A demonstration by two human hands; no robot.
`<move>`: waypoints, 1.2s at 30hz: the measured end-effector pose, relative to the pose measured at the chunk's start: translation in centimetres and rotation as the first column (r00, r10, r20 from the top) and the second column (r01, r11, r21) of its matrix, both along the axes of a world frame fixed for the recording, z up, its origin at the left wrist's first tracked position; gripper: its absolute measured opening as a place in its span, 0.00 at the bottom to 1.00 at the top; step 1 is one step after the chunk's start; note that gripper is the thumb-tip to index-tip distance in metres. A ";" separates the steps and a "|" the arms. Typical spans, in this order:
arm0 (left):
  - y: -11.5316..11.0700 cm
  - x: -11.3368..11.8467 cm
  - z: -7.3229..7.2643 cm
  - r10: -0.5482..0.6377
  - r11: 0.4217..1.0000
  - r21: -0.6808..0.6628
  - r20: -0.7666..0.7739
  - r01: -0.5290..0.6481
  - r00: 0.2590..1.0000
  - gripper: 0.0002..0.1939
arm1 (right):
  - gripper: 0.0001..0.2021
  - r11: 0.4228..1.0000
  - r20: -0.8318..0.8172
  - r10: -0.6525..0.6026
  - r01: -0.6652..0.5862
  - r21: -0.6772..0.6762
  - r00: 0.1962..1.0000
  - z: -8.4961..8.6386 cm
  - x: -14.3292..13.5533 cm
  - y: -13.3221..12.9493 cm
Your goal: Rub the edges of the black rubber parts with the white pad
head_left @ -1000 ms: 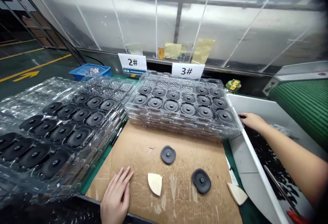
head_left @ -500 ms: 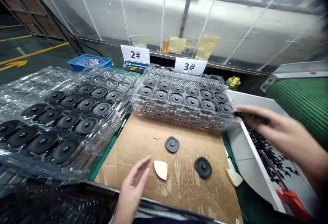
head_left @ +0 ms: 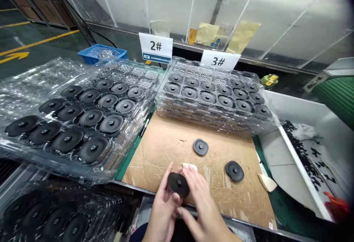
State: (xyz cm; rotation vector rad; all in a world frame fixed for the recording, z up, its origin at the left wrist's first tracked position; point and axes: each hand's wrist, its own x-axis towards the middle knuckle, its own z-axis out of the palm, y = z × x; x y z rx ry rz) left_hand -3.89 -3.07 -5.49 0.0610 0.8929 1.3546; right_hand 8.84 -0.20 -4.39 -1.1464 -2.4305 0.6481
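Note:
Low over the near part of the cardboard, my left hand (head_left: 165, 207) grips a dark rounded disc (head_left: 178, 185) with a small raised hub, its thumb on the near edge. My right hand (head_left: 203, 201) is alongside, fingers stretched out along the disc's right edge and thumb apart below it. A pale wedge-shaped piece (head_left: 190, 166) lies behind the right fingertips, mostly hidden. Two more dark discs rest on the cardboard: one round disc (head_left: 200, 147) beyond my hands and one squarish disc (head_left: 235, 171) to the right.
Stacked clear trays (head_left: 215, 118) holding discs stand behind the cardboard (head_left: 166, 138). More filled clear trays (head_left: 129, 124) are at left, others at lower left. A white bin (head_left: 301, 179) with small black parts stands right, near another pale wedge (head_left: 267, 182). A blue basket (head_left: 91, 55) sits behind.
My right hand has come from the white bin's edge, where it held a dark object, to meet my left hand. The disc is now in my left hand. The view has shifted.

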 end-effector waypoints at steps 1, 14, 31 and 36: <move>-0.1 -0.9 -0.1 0.006 1.000 0.000 0.010 -0.006 1.000 0.39 | 0.34 0.999 0.006 -0.034 0.034 -0.007 0.999 0.0 0.2 0.2; -0.1 -5.0 -0.2 0.029 0.996 0.079 0.129 -0.040 0.991 0.28 | 0.18 0.964 0.090 -0.258 0.262 -0.037 0.962 -5.8 0.5 3.2; 1.0 -2.1 2.2 -0.025 0.999 0.026 0.067 0.023 0.997 0.30 | 0.17 0.981 -0.306 -0.175 0.141 -0.130 0.936 4.8 -0.8 2.8; 1.2 -0.8 3.0 -0.088 0.996 0.032 0.123 0.085 0.988 0.26 | 0.15 0.993 -0.290 0.122 -0.119 0.028 0.949 7.7 -1.6 2.1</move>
